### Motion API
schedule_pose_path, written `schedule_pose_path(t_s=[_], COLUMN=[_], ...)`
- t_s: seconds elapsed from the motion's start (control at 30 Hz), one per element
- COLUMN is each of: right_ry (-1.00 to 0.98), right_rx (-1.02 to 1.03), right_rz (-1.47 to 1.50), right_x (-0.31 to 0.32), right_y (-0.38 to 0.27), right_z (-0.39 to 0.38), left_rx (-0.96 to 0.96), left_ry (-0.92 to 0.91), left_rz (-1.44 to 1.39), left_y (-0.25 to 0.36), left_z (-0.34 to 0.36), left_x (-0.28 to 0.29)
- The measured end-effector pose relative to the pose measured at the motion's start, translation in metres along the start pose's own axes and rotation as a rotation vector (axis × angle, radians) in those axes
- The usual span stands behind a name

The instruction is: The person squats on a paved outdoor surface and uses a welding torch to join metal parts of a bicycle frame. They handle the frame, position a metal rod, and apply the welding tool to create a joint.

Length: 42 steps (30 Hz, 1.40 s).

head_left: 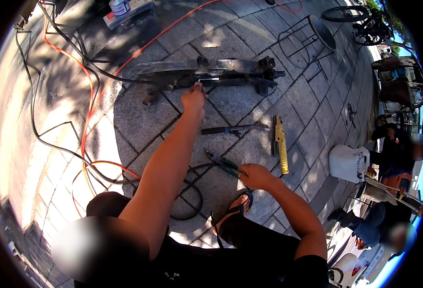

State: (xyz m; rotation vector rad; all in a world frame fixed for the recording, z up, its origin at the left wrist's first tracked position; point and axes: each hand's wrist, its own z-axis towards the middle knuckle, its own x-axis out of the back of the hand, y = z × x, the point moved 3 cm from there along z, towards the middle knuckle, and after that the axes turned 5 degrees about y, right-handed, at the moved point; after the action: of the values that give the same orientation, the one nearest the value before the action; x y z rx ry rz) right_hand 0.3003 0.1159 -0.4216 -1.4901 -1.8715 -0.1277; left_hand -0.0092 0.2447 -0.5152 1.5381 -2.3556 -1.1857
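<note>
My left hand (pixel 193 100) reaches far forward with its fingers closed at the near edge of a long, dark metal frame part (pixel 240 72) lying on the paving. What those fingers pinch is too small to make out; a thin bright streak shows just past them. Near my foot, my right hand (pixel 255 176) is closed around the green handles of a pair of pliers (pixel 228 166), whose jaws point away to the left. Between the hands lies a slim metal tool with a dark handle (pixel 216 130). A yellow-handled brush-like tool (pixel 281 146) rests to its right.
Orange cord (pixel 87 96) and black cables (pixel 34 103) run along the left, with a black loop (pixel 201 201) near my sandalled foot (pixel 240 204). A can (pixel 120 7) stands at the far left. At right are a round-topped stand (pixel 322 32), white jug (pixel 348 163), bicycle wheel (pixel 346 14) and people.
</note>
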Motion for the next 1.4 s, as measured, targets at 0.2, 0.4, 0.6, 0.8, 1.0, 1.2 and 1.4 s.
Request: schedule_pose_path(t_s=[0.2,0.4,0.6,0.8,1.0,1.2,1.4], right_ry=[-0.018,0.038,-0.009,-0.005,-0.006,0.015,0.051], right_rx=[-0.017,0.003,-0.045,-0.053,-0.042,-0.048,-0.020], right_rz=[0.060,0.111,0.144,0.163,0.167,0.170,0.188], right_x=[0.011,0.007,0.015,0.014,0.013,0.018,0.021], right_y=[-0.001,0.012,0.008,0.013,0.019,0.017,0.021], right_z=[0.002,0.007,0.004,0.004,0.008,0.006,0.009], left_rx=[0.013,-0.001,-0.059,-0.172,-0.295,-0.351,-0.435], left_ry=[0.080,0.065,0.052,0.089,0.083,0.075,0.123], left_rz=[0.024,0.025,0.049,0.109,0.166,0.271,0.273], left_y=[0.007,0.004,-0.005,-0.007,-0.007,-0.004,-0.002], left_z=[-0.010,-0.007,0.005,0.007,0.003,0.002,0.008], left_x=[-0.012,-0.012,-0.009,-0.010,-0.009,-0.007,-0.003])
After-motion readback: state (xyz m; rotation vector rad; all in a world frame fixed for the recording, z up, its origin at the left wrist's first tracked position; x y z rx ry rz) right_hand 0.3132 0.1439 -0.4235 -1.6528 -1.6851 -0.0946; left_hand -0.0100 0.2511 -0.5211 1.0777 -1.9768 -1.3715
